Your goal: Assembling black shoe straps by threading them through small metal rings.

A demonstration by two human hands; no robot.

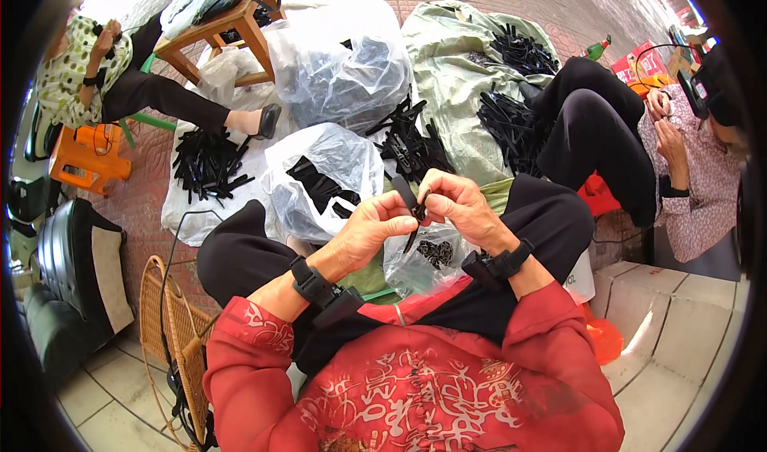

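**Left hand (pixel 371 226) and right hand (pixel 465 211) at work on one black strip (pixel 405 191)**

Fingertips of both are pinched nearly closed on it, mid-frame; this piece looks unfinished. Just below sits a clear bag (pixel 402 270) of small dark pieces (pixel 435 253). Beyond, an open white bag (pixel 356 155) and loose black piles (pixel 414 150), upper middle, suggest plenty more; which are finished, I cannot tell.

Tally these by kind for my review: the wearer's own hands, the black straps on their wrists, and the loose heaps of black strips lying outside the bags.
Hands: 2 (left hand, right hand)
Wrist straps: 2 (left strap, right strap)
Loose heaps: 4 (left heap, middle heap, upper right heap, lower right heap)
Total: 8
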